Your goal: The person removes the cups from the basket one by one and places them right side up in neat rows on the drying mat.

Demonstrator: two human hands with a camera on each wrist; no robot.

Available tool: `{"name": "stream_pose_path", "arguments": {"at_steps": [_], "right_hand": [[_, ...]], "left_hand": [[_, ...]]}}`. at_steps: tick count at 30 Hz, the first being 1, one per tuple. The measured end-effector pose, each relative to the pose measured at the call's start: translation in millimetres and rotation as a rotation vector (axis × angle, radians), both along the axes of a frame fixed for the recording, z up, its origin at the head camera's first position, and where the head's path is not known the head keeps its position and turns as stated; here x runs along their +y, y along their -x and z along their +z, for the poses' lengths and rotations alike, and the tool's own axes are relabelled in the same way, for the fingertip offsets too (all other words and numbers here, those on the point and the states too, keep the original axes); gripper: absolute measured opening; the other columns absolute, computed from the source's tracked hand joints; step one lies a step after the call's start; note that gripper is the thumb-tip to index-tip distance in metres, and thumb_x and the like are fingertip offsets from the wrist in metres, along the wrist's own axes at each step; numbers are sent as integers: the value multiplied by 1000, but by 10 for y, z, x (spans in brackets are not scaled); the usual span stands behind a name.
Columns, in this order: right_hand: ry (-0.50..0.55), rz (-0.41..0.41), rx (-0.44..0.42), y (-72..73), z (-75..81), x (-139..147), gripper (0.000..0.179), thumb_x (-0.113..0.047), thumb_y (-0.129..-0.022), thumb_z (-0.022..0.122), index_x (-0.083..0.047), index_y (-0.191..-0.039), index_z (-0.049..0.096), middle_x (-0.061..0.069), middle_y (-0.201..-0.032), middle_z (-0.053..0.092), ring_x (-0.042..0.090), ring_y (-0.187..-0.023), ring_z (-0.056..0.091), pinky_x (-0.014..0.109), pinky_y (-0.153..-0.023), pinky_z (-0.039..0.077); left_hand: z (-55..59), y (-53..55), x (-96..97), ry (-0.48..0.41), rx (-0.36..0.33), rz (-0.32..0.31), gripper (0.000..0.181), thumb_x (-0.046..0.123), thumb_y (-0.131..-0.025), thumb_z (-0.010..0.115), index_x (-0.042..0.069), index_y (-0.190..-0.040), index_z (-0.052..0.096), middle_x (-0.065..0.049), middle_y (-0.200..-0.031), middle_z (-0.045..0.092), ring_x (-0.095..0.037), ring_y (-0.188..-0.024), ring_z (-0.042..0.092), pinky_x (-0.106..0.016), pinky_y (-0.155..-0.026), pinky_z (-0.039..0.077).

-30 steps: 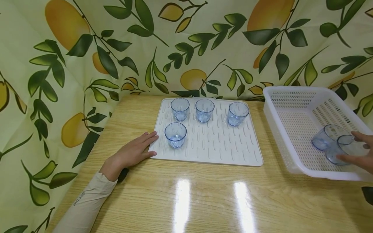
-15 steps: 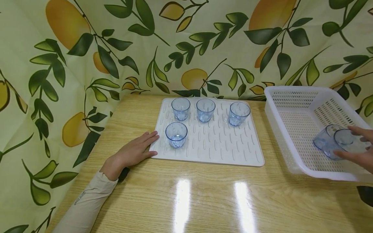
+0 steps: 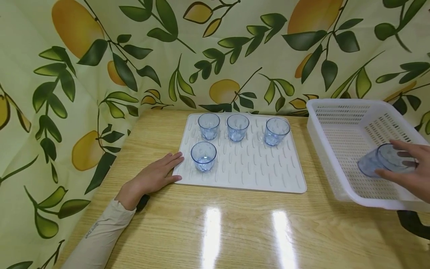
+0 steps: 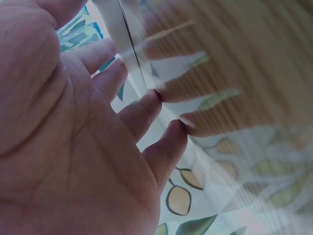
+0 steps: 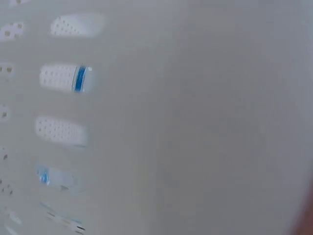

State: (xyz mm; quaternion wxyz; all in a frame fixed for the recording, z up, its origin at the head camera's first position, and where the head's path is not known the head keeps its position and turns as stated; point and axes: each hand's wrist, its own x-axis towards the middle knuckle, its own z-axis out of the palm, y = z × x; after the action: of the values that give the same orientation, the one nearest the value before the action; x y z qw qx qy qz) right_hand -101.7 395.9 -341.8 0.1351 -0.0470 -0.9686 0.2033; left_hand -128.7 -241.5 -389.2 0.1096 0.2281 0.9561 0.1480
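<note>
My left hand lies with straight fingers, its fingertips on the left edge of a white ridged mat. In the left wrist view, the fingertips meet the mat's edge. Inside a white plastic basket, my right hand grips a light blue drinking glass, thumb on the near side and fingers behind it. A second blue glass lies to its left and overlaps it in the head view. The basket's slotted wall fills the right wrist view and hides the hand's work.
Several matching glasses stand upright on the mat: one at back left, one beside it, one at back right, one near the left hand. A patterned cloth hangs behind the wooden table.
My right hand has moved leftward and slightly up inside the basket, and the gripped glass has shifted with it over the other glass. The left hand stays in place.
</note>
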Motion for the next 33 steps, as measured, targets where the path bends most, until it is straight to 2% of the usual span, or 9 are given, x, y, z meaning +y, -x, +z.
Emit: {"name": "stream_pose_path", "arguments": {"at_steps": [1, 2, 3, 4, 12, 13, 19, 20, 33], "right_hand": [[13, 8, -3, -18, 34, -65, 86, -13, -89, 72, -2, -158, 22, 42, -146, 29, 51, -128, 41, 51, -114, 38], [36, 18, -12, -28, 72, -122, 86, -9, -88, 72, 1, -157, 21, 44, -146, 27, 54, -131, 39, 63, -108, 37], [44, 17, -22, -33, 85, -152, 86, -9, -89, 72, 2, -157, 20, 44, -147, 26, 55, -134, 37, 64, -109, 35], [62, 30, -35, -42, 115, -194, 86, -6, -89, 71, 6, -155, 18, 45, -147, 23, 67, -130, 29, 74, -102, 30], [31, -3, -26, -105, 129, -275, 85, -9, -90, 71, 3, -156, 19, 43, -151, 21, 65, -132, 29, 72, -104, 31], [29, -11, -19, -109, 112, -263, 83, -12, -92, 70, 1, -157, 20, 42, -151, 22, 65, -131, 30, 63, -113, 31], [-6, -17, -23, -110, 92, -231, 87, -19, -90, 73, -2, -157, 21, 43, -147, 26, 64, -128, 33, 68, -105, 37], [-11, -13, -29, -116, 109, -243, 87, -18, -89, 74, -1, -157, 21, 44, -146, 26, 65, -128, 33, 76, -95, 35], [-37, 58, -6, -149, 243, -421, 85, -18, -90, 73, 2, -155, 23, 45, -141, 28, 62, -115, 34, 76, -92, 36]], "left_hand": [[2, -3, -2, -2, 1, 1, 68, 41, -100, 57, 11, -156, 33, -10, -165, 28, -42, -151, 23, -58, -120, 26], [6, -7, -2, -4, 2, 2, 68, 41, -100, 57, 11, -156, 33, -11, -164, 28, -42, -151, 24, -58, -120, 26], [8, -10, -3, -5, 2, 3, 68, 41, -100, 56, 11, -156, 33, -10, -164, 28, -42, -151, 24, -58, -120, 26], [10, -12, -2, -7, 0, 5, 68, 41, -100, 56, 11, -156, 33, -10, -165, 28, -42, -151, 24, -58, -120, 26], [-1, 2, 7, -10, 9, -11, 68, 42, -100, 56, 10, -156, 33, -10, -164, 29, -41, -151, 24, -58, -120, 26], [-3, 4, 7, -7, 10, -12, 68, 42, -100, 56, 10, -156, 33, -10, -164, 29, -41, -151, 24, -58, -120, 26], [-4, 0, -1, 4, 6, -3, 68, 41, -100, 56, 10, -156, 33, -10, -164, 29, -41, -151, 24, -58, -120, 26], [-3, 1, -2, 5, 6, -2, 68, 41, -100, 57, 10, -156, 33, -10, -164, 29, -41, -151, 24, -58, -120, 26], [9, -15, 4, 17, 17, -14, 67, 39, -100, 57, 9, -155, 34, -12, -164, 30, -43, -150, 26, -59, -119, 28]]}}
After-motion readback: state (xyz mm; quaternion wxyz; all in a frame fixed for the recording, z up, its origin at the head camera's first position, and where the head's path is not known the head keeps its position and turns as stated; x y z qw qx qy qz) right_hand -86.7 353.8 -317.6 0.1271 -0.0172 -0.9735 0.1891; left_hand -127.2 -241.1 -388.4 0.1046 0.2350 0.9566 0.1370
